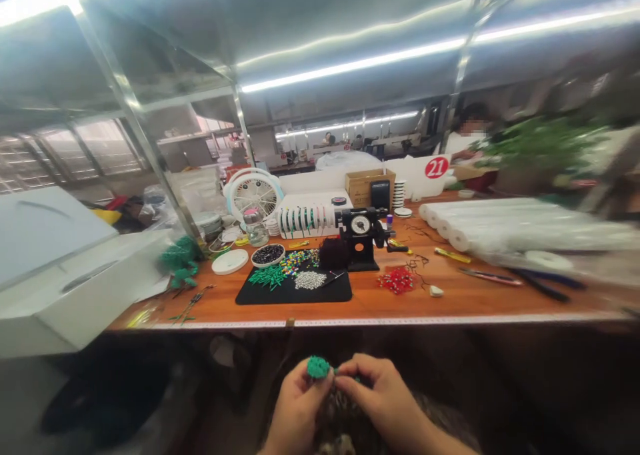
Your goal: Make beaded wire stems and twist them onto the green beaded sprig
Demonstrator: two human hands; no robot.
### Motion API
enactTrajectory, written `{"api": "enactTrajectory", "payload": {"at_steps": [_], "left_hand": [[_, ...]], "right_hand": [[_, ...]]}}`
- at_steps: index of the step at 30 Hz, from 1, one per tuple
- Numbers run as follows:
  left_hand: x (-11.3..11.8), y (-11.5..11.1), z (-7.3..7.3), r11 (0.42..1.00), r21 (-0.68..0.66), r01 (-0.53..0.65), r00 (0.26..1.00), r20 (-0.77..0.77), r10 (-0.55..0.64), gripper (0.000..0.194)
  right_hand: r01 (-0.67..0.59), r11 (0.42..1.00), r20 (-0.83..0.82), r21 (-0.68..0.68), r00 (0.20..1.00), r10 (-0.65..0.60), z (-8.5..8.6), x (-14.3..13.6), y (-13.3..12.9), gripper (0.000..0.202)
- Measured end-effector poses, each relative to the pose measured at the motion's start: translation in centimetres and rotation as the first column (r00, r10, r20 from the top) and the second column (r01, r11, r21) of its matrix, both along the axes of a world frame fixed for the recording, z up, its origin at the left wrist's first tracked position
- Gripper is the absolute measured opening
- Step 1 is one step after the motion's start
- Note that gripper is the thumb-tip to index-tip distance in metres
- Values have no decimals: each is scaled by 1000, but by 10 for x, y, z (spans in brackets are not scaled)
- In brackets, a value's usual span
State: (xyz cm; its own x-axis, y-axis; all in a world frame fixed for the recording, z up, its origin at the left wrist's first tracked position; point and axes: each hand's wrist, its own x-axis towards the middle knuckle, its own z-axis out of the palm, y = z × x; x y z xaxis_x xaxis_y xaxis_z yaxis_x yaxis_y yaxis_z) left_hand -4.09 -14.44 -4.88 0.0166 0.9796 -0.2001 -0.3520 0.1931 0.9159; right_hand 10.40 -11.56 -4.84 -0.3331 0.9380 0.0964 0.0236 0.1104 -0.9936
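Below the table's front edge, my left hand (299, 402) grips a small green tufted bundle (318, 367) between thumb and fingers. Close beside it, my right hand (383, 392) pinches at the bundle's right side, thumb and forefinger pressed together on a thin part too small to make out. On the table, a black mat (295, 294) bears green pieces (269, 277), silver beads (311, 280) and mixed coloured beads (295, 262). A white dish of black beads (268, 254) stands behind the green pieces.
A black device with a dial (361, 225) stands behind the mat. Red beads (397, 280), pliers (543, 283) and white rolls (450, 225) lie to the right. An open white box (75, 302) is at the left. A person (467, 142) sits in the right background.
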Motion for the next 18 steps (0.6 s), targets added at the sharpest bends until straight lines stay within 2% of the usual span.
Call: {"api": "enactTrajectory", "payload": {"at_steps": [5, 7, 10, 12, 14, 16, 18], "left_hand": [[2, 0, 1, 1000, -24, 15, 995, -97, -17, 30], [4, -1, -1, 998, -70, -3, 997, -82, -3, 34], [7, 0, -1, 997, -83, -9, 1000, -26, 7, 39], [6, 1, 1, 994, -70, -87, 996, -24, 85, 40], [1, 4, 6, 971, -26, -239, 971, -33, 239, 38], [-6, 8, 10, 922, 39, -385, 922, -13, 386, 33], [-12, 11, 13, 904, 70, -423, 906, 31, 421, 29]], "right_hand": [[-2, 998, 1, -56, 1000, 2, 2, 0, 0, 13], [9, 1000, 63, -24, 998, -7, -1, 0, -1, 15], [-51, 994, 203, 94, 979, 31, -4, 1, -4, 17], [-105, 979, 245, 173, 968, 60, -5, 2, -6, 17], [-138, 969, 224, 204, 970, 91, -6, 5, -8, 17], [-160, 972, 164, 173, 978, 132, -5, 8, -8, 19], [-145, 984, 83, 105, 987, 137, -4, 12, -6, 22]]}}
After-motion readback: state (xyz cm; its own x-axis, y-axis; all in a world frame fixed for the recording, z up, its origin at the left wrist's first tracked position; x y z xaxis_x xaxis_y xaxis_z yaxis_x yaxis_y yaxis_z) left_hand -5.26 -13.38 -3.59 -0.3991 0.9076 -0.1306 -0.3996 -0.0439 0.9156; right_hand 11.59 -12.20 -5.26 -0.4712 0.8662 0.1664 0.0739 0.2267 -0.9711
